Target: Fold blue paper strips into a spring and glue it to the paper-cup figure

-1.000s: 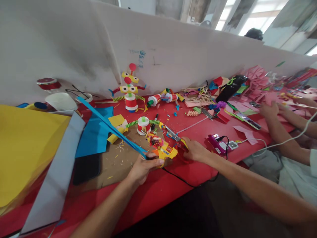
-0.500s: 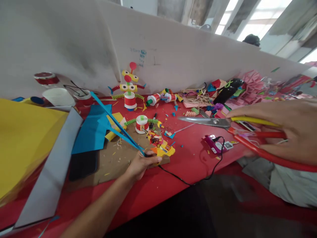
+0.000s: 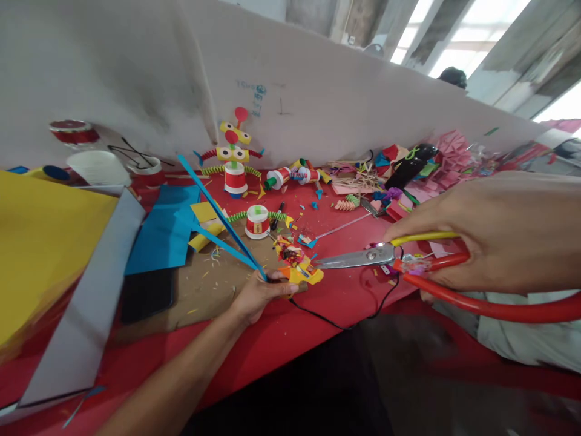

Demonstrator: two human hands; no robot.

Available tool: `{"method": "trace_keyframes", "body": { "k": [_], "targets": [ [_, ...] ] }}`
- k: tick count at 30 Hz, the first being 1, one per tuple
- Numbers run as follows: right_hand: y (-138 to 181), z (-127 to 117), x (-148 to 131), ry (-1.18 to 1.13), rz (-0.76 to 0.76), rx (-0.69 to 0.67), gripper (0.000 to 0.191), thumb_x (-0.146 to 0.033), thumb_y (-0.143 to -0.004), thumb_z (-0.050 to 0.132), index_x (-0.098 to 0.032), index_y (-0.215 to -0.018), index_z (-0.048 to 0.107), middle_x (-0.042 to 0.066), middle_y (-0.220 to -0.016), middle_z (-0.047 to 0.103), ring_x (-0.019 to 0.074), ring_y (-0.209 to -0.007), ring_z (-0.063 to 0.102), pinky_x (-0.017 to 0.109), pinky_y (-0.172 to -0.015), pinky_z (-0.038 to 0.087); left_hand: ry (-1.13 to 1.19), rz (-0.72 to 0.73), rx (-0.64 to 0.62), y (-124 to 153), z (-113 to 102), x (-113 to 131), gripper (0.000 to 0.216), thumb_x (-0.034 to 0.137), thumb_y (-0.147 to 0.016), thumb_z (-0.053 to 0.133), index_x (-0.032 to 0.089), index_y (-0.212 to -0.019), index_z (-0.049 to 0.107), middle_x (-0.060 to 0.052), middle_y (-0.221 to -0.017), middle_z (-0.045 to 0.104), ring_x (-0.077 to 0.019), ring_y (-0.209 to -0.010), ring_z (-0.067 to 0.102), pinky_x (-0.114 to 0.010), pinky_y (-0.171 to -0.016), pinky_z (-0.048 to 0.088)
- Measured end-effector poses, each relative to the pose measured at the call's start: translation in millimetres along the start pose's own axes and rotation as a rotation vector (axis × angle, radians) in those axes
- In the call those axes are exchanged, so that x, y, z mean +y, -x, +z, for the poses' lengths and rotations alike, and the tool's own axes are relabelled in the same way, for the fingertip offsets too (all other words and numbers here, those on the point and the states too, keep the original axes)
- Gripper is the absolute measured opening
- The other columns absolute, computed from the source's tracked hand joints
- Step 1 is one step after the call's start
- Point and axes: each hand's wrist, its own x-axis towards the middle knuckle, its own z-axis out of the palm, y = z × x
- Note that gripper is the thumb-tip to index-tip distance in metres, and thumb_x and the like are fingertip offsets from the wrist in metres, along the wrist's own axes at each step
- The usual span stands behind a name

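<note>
Over the near part of the red tabletop [image 3: 272, 357], the left hand [image 3: 254, 297] is closed around the lower ends of the long blue strips [image 3: 222, 215], with its thumb lying along a yellow corded tool [image 3: 306, 275] that looks like a glue gun. The right hand [image 3: 490, 236], much nearer the camera, grips the scissors [image 3: 384, 254] by their red and yellow handles, blades together and pointing left toward that tool; whether the tip touches it or only lines up with it, I cannot tell. The likeliest trouble is crowding: with strips and tool sharing one hand, a looser grip could let the strips fan out or slip, and a blade brought in there might nick a finger. If the tool is hot, its littered front end could burn skin or smear the paper. The black cord [image 3: 318, 317] bows along the table's front edge, so a snagged sleeve or scissor handle might tug the tool sideways. Just beyond, the cup figure [image 3: 257, 222] with green pleated arms stands close enough to be knocked over by a careless swing, and loose scraps around it could stick to any stray glue.
</note>
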Motion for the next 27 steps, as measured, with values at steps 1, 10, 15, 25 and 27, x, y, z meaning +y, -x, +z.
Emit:
{"method": "trace_keyframes", "body": {
  "k": [1,10,15,25,27],
  "targets": [
    [-2,-3,-7,0.041,-0.028,-0.092,0.041,-0.043,-0.062,0.067,-0.042,-0.103,0.068,-0.003,-0.062,0.066,0.0138,-0.047,0.057,0.023,-0.040,0.030,-0.006,0.005,0.002,0,0,0,0.023,0.021,-0.047,0.085,0.015,-0.056,0.064,0.001,-0.064,0.069,-0.0144,-0.063,0.066,-0.024,-0.065,0.051],
    [-13,-14,-28,0.100,0.027,-0.304,0.021,-0.038,-0.067,0.061,-0.030,-0.085,0.068,-0.003,-0.057,0.060,0.0099,-0.040,0.048,0.024,-0.038,0.023,-0.050,0.022,-0.030,-1,0,-2,0.021,0.022,-0.050,0.084,0.015,-0.056,0.065,0.002,-0.059,0.065,-0.0150,-0.064,0.066,-0.024,-0.066,0.049],
    [-20,-22,-33,0.129,0.045,-0.399,0.015,-0.043,-0.070,0.063,-0.028,-0.072,0.064,-0.006,-0.049,0.054,0.0083,-0.038,0.047,0.024,-0.039,0.024,-0.045,0.027,-0.001,-1,-2,-3,0.023,0.022,-0.049,0.084,0.016,-0.053,0.062,0.003,-0.056,0.062,-0.0136,-0.060,0.064,-0.023,-0.061,0.047],
    [-40,-42,-56,0.114,0.247,-0.420,0.046,-0.051,-0.083,0.045,-0.017,-0.056,0.060,-0.005,-0.058,0.067,0.0058,-0.053,0.063,0.025,-0.054,0.034,-0.043,0.058,0.048,-1,-1,-6,0.027,0.021,-0.046,0.085,0.015,-0.049,0.058,0.005,-0.052,0.056,-0.0102,-0.055,0.058,-0.022,-0.056,0.044],
    [-44,-42,-55,0.081,0.235,-0.338,0.053,-0.055,-0.086,0.039,-0.017,-0.056,0.061,-0.005,-0.069,0.071,0.0101,-0.066,0.068,0.027,-0.059,0.038,-0.069,0.068,0.028,-1,-1,-5,0.026,0.022,-0.047,0.084,0.015,-0.049,0.060,0.004,-0.051,0.057,-0.0096,-0.053,0.056,-0.022,-0.055,0.043]
  ]
}}
